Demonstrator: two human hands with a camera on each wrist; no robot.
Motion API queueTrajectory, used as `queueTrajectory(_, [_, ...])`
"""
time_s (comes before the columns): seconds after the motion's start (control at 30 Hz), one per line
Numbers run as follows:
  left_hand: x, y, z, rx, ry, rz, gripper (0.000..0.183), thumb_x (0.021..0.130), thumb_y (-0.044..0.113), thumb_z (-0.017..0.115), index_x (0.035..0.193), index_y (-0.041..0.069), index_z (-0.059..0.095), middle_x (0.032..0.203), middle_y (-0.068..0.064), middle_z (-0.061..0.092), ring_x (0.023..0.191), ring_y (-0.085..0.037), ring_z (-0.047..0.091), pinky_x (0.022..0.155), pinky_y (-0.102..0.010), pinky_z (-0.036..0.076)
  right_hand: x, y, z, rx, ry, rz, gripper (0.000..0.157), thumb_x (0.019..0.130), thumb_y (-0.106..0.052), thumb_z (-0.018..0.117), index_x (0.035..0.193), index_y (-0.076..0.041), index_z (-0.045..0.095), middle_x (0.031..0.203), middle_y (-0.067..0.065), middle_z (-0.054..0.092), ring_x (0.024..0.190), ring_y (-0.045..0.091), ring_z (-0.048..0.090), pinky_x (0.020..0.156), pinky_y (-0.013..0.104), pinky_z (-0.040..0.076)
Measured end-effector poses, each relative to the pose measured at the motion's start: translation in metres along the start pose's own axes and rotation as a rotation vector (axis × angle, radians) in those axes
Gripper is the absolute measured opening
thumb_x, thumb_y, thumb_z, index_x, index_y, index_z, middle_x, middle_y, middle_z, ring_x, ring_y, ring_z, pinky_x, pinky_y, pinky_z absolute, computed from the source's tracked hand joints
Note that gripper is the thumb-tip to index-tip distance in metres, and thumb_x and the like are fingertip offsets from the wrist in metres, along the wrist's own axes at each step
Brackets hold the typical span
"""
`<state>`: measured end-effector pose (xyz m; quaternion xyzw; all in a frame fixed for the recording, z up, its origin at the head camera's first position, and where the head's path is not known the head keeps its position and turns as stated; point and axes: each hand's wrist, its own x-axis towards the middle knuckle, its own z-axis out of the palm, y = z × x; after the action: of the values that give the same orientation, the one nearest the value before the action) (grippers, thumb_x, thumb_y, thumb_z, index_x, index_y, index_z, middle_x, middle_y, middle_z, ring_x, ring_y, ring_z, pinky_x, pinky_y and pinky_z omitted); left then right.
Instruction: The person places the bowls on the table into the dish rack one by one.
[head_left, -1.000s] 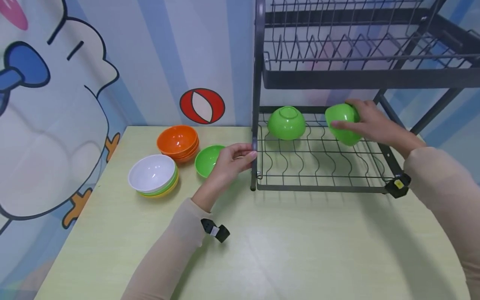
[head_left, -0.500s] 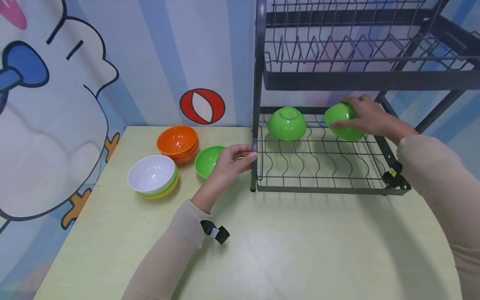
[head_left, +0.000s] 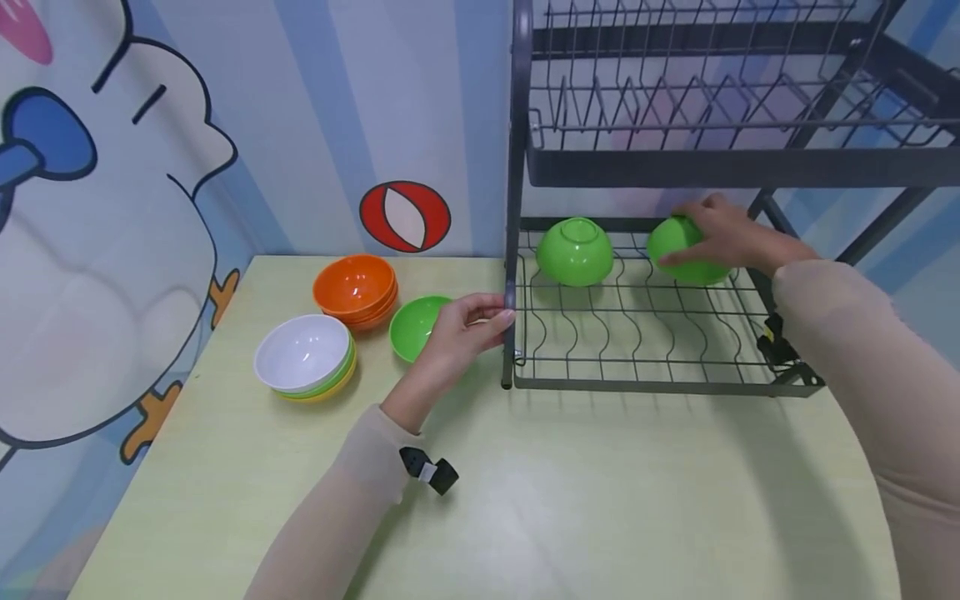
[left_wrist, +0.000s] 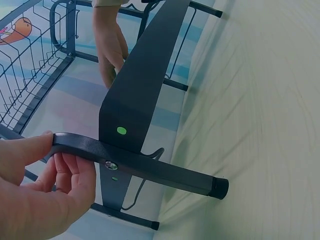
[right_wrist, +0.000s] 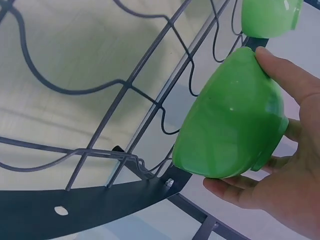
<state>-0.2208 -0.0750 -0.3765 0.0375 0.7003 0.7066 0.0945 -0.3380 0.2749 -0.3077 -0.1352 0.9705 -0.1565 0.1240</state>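
- Green plastic-looking bowl (head_left: 669,236): at the right rear of the lower wire shelf (head_left: 645,387), rim turned towards the wires, base towards the palm; whether the shelf bears its weight cannot be told
- Right hand (head_left: 733,237): grips this bowl, thumb on the near side, fingers round the far side and base
- Left hand (head_left: 456,332): well apart from the right; thumb and curled fingers pinch the dark left upright (head_left: 514,200) of the two-tier dish rack
- Second green bowl (head_left: 574,252): upside down on the same shelf, left rear, foot ring uppermost, apart from the gripped one
- Third green bowl (head_left: 412,330): right way up on the pale tabletop (head_left: 540,517), partly hidden by the left hand
- Orange bowls (head_left: 354,285): nested, beside the third green one
- White bowl (head_left: 302,353): uppermost of a stack, green and yellow rims showing beneath
- Upper wire tier (head_left: 720,169): directly above both shelved bowls
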Motion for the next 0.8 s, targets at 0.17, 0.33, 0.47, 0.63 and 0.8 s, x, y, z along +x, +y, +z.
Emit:
queueTrajectory(0.17, [-0.001,0.0,0.0,-0.001,-0.001,0.006,0.029,0.096,0.004,0.066,0.124,-0.004,0.062,0.107,-0.014,0.061,0.099,-0.023,0.064,0.088,-0.032,0.057,0.007,0.0,0.003,-0.054,-0.019,0.017,0.085,0.09,-0.038,0.074,0.148,0.005,0.029,0.138,0.04,0.024,0.117,0.056,0.033,0.09,0.069,0.043])
queueTrajectory(0.33, [0.0,-0.002,0.001,0.001,-0.009,0.005,0.03,0.096,0.004,0.066,0.124,-0.004,0.062,0.107,-0.013,0.061,0.1,-0.022,0.063,0.088,-0.032,0.057,0.011,-0.001,0.007,-0.065,-0.051,0.019,0.087,0.089,-0.036,0.074,0.149,0.006,0.028,0.137,0.039,0.023,0.119,0.058,0.031,0.091,0.07,0.041])
queueTrajectory(0.47, [0.001,-0.002,0.001,0.001,-0.012,0.022,0.029,0.097,0.005,0.065,0.124,-0.005,0.062,0.106,-0.013,0.06,0.1,-0.022,0.062,0.089,-0.032,0.057,0.013,-0.002,0.007,-0.068,-0.061,0.013,0.087,0.09,-0.035,0.074,0.149,0.006,0.026,0.137,0.04,0.021,0.118,0.058,0.031,0.09,0.071,0.041])
queueTrajectory(0.63, [0.0,-0.001,0.0,0.012,-0.002,0.023,0.029,0.097,0.005,0.065,0.124,-0.004,0.063,0.106,-0.013,0.06,0.1,-0.023,0.063,0.089,-0.032,0.057,0.016,-0.004,0.006,-0.074,-0.069,0.017,0.088,0.09,-0.035,0.074,0.15,0.007,0.025,0.138,0.04,0.021,0.119,0.059,0.03,0.091,0.071,0.04])
queueTrajectory(0.8, [-0.001,-0.001,-0.001,0.015,-0.011,0.015,0.03,0.097,0.005,0.065,0.125,-0.004,0.062,0.107,-0.014,0.059,0.101,-0.023,0.062,0.089,-0.031,0.056,0.017,-0.005,0.007,-0.07,-0.078,0.028,0.089,0.09,-0.035,0.074,0.151,0.007,0.024,0.14,0.04,0.02,0.121,0.059,0.029,0.093,0.072,0.039])
